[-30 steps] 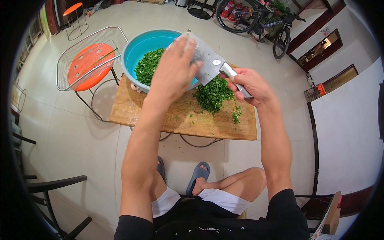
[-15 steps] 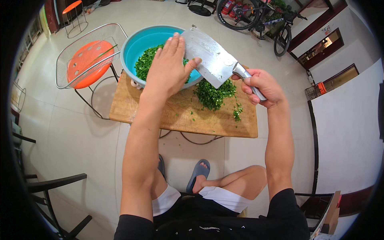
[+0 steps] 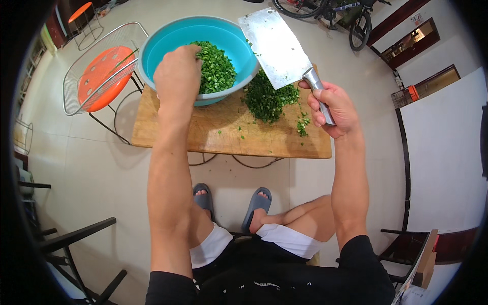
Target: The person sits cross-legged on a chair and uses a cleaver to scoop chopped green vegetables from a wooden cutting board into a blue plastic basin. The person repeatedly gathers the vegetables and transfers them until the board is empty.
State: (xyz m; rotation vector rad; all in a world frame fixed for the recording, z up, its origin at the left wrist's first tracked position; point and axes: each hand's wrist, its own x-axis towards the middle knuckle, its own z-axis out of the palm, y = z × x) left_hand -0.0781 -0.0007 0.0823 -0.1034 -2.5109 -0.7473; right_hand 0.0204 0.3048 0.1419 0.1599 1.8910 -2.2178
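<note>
My right hand grips the metal handle of a cleaver. The broad blade is raised beside the bowl's right rim, flecked with green bits. A turquoise bowl stands on a wooden cutting board and contains finely chopped greens. Inside the bowl's left side, my left hand has its fingers bent inward at the edge of these greens. Most of its fingertips are hidden, so what they hold is unclear. Under the blade, a darker pile of chopped greens lies on the board.
On the left, a wire basket rests on an orange stool. Small green scraps lie near the board's right edge. A black chair stands at lower left, and a bicycle at the far right.
My left hand has left the cleaver's blade and moved left, its flat fingers now bent inward in the bowl. My right hand still holds the cleaver up. The whole view has shifted slightly.
</note>
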